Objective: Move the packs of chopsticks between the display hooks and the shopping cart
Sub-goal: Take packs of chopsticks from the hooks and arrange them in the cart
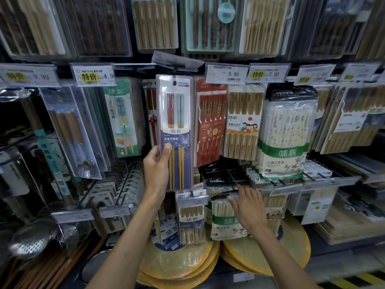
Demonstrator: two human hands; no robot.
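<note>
Gripping tall purple clear-fronted chopstick pack [176, 132] in left hand [157, 167], right hand [249, 207] spread, empty; seemingly mid-transfer, cart out of view.

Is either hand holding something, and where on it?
The left hand grips the purple pack by its left edge, below the middle, thumb on the front. The right hand holds nothing.
</note>
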